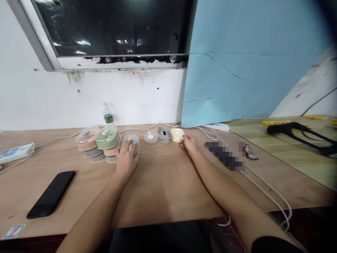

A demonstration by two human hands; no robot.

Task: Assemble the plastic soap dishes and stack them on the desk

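Observation:
My left hand [127, 156] rests over a grey round container with a clear lid [134, 140], fingers bent on its top and thumb at its right side. Just left of it, a green-lidded container [107, 136] tops one stack, beside another stack under a peach container [87, 137]. My right hand [189, 143] has its fingertips closed on the right edge of a small cream container [177, 134]. Between my hands stand a small clear-lidded container [150, 137] and a grey container [164, 133] sitting on a green piece.
A black phone [51, 194] lies at the left, near a white power strip [17, 153]. A plastic bottle [107, 113] stands by the wall. At the right are a blurred-out dark object [225, 156], a small red wrapper [251, 152] and white cables [265, 189]. A blue sheet [237, 63] hangs behind.

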